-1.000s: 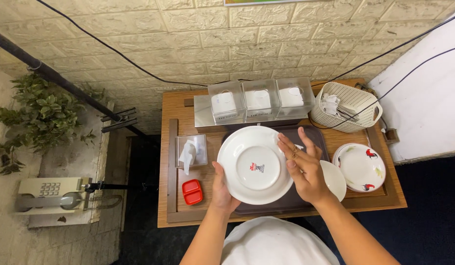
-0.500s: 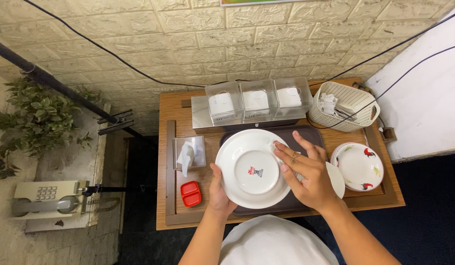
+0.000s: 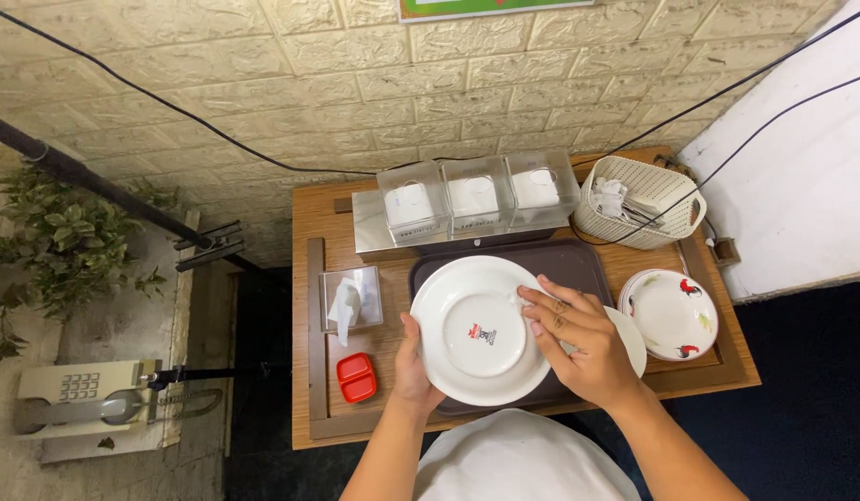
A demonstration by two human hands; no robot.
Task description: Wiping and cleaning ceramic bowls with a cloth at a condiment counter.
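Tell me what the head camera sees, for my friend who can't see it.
Two hands hold a white plate upside down over a dark tray: the left hand grips its edge, the right hand rests on its back. Rooster-painted plates, a wicker basket and a red dish sit on the wooden table.

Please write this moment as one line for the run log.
left hand: holds white plate at its edge | right hand: fingers flat on plate | below: dark tray | right: rooster plates

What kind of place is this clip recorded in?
Probably a small eatery's dish station: a stack of rooster plates, a cutlery basket and a brown tray on a wooden table against a stone-pattern wall.
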